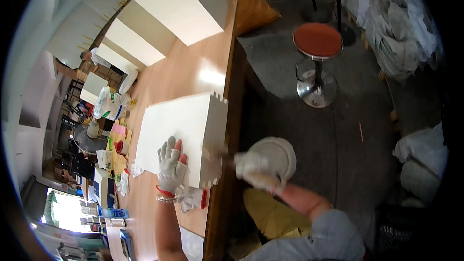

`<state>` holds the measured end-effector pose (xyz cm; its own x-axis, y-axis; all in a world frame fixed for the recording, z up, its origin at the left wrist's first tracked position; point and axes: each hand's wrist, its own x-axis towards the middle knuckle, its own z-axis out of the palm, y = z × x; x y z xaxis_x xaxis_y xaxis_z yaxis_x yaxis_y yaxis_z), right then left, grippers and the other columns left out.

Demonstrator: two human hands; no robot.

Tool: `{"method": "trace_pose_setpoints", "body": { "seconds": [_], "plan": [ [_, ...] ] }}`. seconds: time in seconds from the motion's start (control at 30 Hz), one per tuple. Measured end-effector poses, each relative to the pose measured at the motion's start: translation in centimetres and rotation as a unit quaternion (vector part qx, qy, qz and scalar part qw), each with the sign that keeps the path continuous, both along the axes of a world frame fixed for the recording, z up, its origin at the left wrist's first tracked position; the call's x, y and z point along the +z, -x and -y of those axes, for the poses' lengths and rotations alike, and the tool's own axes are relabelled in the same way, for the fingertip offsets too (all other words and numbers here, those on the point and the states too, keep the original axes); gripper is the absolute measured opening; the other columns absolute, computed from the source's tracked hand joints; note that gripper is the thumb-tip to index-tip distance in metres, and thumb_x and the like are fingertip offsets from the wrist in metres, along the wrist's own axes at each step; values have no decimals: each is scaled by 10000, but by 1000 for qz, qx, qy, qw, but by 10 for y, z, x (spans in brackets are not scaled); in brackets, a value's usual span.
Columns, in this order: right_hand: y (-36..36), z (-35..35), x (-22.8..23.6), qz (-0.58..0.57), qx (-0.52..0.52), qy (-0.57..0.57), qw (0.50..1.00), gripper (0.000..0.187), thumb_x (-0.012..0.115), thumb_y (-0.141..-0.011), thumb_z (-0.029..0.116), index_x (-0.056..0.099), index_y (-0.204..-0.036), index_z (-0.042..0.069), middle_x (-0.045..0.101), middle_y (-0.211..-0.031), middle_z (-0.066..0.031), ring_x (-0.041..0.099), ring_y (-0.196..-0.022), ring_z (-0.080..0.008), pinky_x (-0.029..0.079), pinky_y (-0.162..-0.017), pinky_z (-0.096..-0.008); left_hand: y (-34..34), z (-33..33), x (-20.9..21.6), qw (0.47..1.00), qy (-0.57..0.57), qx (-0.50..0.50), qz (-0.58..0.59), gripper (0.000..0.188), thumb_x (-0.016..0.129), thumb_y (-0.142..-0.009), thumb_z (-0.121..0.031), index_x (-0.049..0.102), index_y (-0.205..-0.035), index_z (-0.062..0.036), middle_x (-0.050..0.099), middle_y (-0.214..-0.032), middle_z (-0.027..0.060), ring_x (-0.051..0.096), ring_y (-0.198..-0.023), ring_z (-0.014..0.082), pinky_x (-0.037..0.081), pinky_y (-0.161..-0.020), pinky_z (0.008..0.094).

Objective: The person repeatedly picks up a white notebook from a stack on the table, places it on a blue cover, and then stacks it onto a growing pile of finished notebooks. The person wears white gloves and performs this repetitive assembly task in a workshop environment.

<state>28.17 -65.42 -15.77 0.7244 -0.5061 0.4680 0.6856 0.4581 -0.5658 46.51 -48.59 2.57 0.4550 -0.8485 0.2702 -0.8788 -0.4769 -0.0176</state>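
Note:
On the wooden table lies a thick white stack or block [169, 116] with notched corners along its right side. My left hand [170, 166], in a white glove that leaves some fingertips bare, rests on its top with the fingers stretched out. My right hand [256, 170], also gloved, is just off the stack's right side and smeared by motion. Its fingers look closed around a blurred thing that reaches toward the notched side; its kind cannot be made out. Beside my left wrist lies a loose white glove [192, 197] with a red cuff.
Tall white blocks [174, 9] stand farther along the table [193, 75]. Gloves, a plastic bag [107, 104] and a blue bottle [113, 212] line its left side. A pale round-topped bucket [285, 152] and red stool [317, 41] stand right; sacks [396, 38] lie beyond.

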Motion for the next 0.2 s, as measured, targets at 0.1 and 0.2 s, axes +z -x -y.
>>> {"method": "trace_pose_setpoints", "body": {
  "seconds": [0.1, 0.2],
  "plan": [
    [57, -35, 5, 78, 39, 180, 980, 171, 613, -907, 68, 666, -1068, 49, 657, -1134, -171, 637, -1015, -310, 454, -971, -415, 1, -7, -2, 1000, 2, 15, -5, 453, 538, -910, -227, 540, -1292, 17, 441, -1402, 247, 396, -1269, 436, 306, -1070, 491],
    [50, -35, 0, 202, 40, 129, 970, 218, 651, -903, 212, 672, -1045, 48, 646, -1163, -181, 621, -1075, -346, 434, -1013, -453, 1, -5, -3, 1000, -1, 22, -15, 485, 551, -910, -246, 514, -1343, -29, 427, -1428, 224, 388, -1282, 430, 286, -1088, 484]
  ]
}}
